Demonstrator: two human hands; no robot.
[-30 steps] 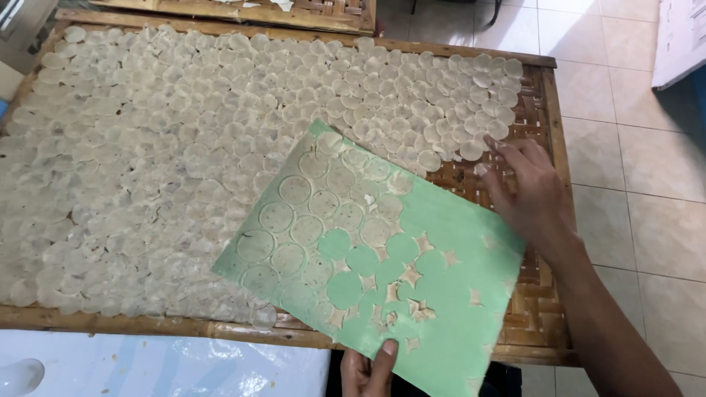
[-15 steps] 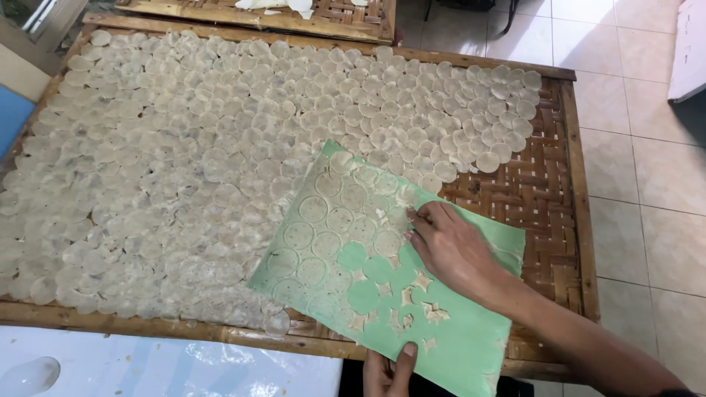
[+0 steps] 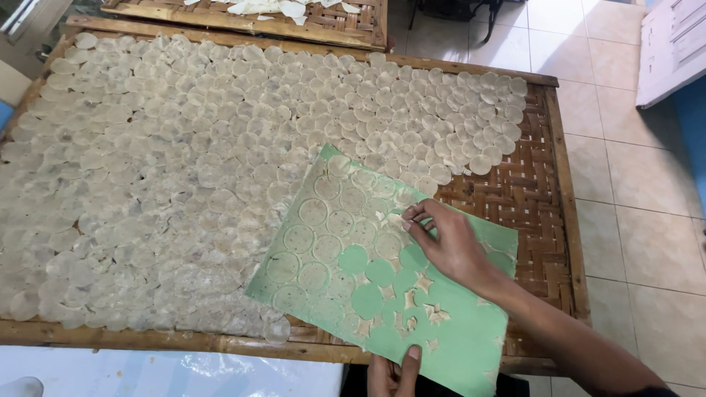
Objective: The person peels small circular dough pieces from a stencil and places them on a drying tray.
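Green sheet: the green plastic sheet (image 3: 441, 323) lies tilted over the near right part of the woven bamboo tray (image 3: 529, 191), its near corner hanging past the tray's front rail toward the person.
Long axis: runs diagonal, from the far corner up by the middle of the tray down to the near-right corner at the bottom edge of view.
What's on it: thin see-through round wafers (image 3: 312, 213) are stuck on the far-left half; the near half is mostly bare green, with round gaps and small star-shaped scraps (image 3: 423, 283) left between them.
Right hand: the right hand (image 3: 445, 242) rests on top of the sheet around its middle, fingers curled, with fingertips pinching at the edge of a wafer (image 3: 397, 219). Not a full grip, more of a peel.
Left hand: the left hand (image 3: 393, 371) is at the bottom edge, thumb pressed on top of the sheet's near edge, so it's gripping the sheet. Rest of the hand is hidden underneath.
Tray: the rest of it is covered with overlapping translucent discs (image 3: 184, 169); bare weave shows at the right side.
Behind: a second tray (image 3: 257, 15) sits beyond it on the tiled floor (image 3: 632, 220).
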